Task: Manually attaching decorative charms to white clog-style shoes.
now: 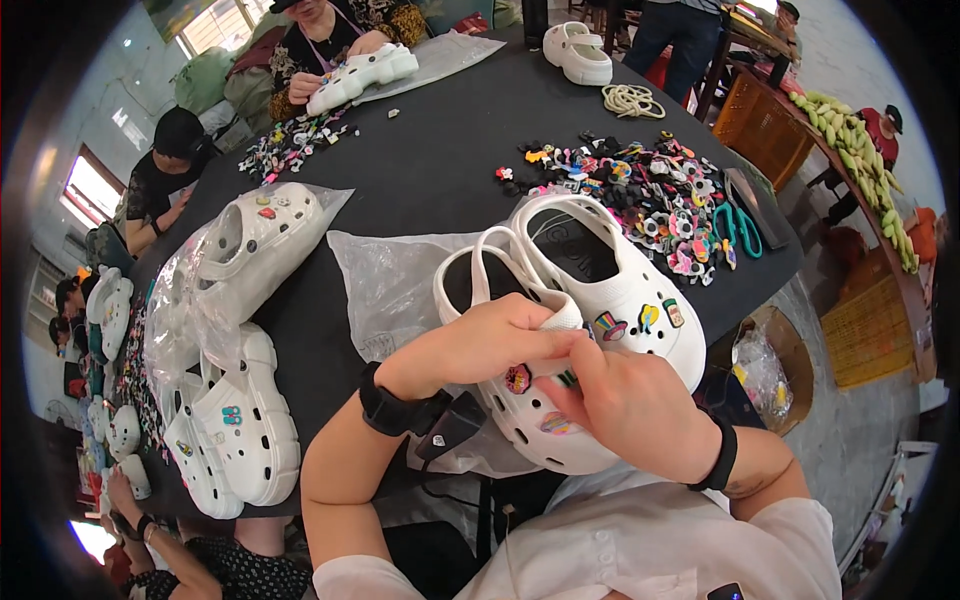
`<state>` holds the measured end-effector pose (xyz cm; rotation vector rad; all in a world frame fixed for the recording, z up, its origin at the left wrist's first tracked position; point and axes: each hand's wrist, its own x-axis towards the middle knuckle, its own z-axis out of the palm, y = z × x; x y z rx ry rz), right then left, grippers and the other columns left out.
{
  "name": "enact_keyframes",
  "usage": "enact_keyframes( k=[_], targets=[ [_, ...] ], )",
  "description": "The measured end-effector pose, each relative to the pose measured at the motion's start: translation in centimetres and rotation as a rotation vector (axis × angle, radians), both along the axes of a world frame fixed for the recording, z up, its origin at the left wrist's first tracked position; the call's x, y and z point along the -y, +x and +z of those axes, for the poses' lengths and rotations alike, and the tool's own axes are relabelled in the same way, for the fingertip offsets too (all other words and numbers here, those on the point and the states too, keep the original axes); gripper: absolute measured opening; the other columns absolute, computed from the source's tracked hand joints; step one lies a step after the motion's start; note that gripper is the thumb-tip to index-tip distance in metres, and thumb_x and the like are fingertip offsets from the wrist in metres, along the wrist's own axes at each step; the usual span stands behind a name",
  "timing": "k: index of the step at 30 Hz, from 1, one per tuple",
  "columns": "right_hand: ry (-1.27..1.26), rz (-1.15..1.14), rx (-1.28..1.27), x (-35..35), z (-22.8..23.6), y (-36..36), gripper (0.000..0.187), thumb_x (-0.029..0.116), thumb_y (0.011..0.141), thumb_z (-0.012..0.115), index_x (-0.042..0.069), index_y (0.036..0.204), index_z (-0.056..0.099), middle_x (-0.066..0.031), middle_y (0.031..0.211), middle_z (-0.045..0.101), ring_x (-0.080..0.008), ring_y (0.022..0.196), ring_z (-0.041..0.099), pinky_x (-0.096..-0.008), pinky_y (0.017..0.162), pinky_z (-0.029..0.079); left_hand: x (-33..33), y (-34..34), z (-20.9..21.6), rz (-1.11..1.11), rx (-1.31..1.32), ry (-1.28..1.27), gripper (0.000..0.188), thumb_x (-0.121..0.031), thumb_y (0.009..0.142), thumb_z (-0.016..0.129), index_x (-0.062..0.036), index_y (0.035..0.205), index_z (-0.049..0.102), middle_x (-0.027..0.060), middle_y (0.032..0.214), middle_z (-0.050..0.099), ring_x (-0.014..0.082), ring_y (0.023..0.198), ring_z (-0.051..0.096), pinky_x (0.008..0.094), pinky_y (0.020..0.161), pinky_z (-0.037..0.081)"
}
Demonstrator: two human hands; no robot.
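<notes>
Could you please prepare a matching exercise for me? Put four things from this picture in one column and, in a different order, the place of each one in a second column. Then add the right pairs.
Things
1. Teal-handled scissors
2. Coiled cream-coloured cord
3. Thin black wristband
4. White perforated clog with a round pink charm

Places
A. Around the right wrist
B. Under the left hand and the right hand
C. At the right edge of the larger heap of small colourful charms
D. Near the far edge of the black table

Pairs: 1-C; 2-D; 3-A; 4-B
</notes>
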<state>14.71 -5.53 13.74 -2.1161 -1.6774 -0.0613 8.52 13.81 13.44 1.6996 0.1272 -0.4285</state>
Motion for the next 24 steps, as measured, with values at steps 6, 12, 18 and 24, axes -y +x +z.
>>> enact_keyframes(
  k=[6,12,18,24],
  targets=[
    [-0.009,0.049,0.221,0.3,-0.8,-0.2,0.023,0.024,0.092,0.061,0.005,0.086,0.05,-0.007,0.061,0.057,-0.0208,0.053,0.061,-0.0348,0.046,0.046,-0.2,-0.1,-0.2,-0.026,0.056,0.08,0.038,-0.036,0.099,0.055,-0.0021,0.092,0.071,-0.0047,0.075,0.063,0.0011,0.067,0.054,0.0192,0.059,0.045],
    [0.126,0.11,-0.072,0.5,-0.6,0.7,0.018,0.015,0.09,0.064,0.004,0.085,0.049,-0.0108,0.064,0.057,-0.0268,0.054,0.06,-0.0388,0.048,0.046,0.0,-0.2,0.0,0.003,0.061,0.004,0.043,-0.041,0.097,0.057,-0.0014,0.086,0.069,-0.0029,0.072,0.062,0.0039,0.065,0.053,0.0227,0.061,0.043],
    [0.077,-0.035,-0.543,1.8,1.2,1.6,0.016,0.013,0.096,0.058,0.001,0.088,0.052,-0.0134,0.062,0.056,-0.0279,0.054,0.057,-0.036,0.05,0.043,0.1,-0.5,0.2,0.006,0.05,-0.002,0.042,-0.042,0.097,0.056,-0.0014,0.098,0.07,-0.001,0.083,0.067,0.0045,0.071,0.058,0.0234,0.063,0.047],
    [0.304,-0.252,-0.552,4.5,1.4,5.6,0.025,0.014,0.1,0.051,-0.001,0.08,0.052,-0.0005,0.059,0.04,-0.0066,0.056,0.036,-0.0256,0.049,0.031,0.8,-1.1,2.8,-0.005,0.036,0.385,0.045,-0.045,0.096,0.056,-0.0026,0.103,0.069,0.0026,0.084,0.069,0.0097,0.071,0.061,0.0273,0.066,0.049]
  ],
)
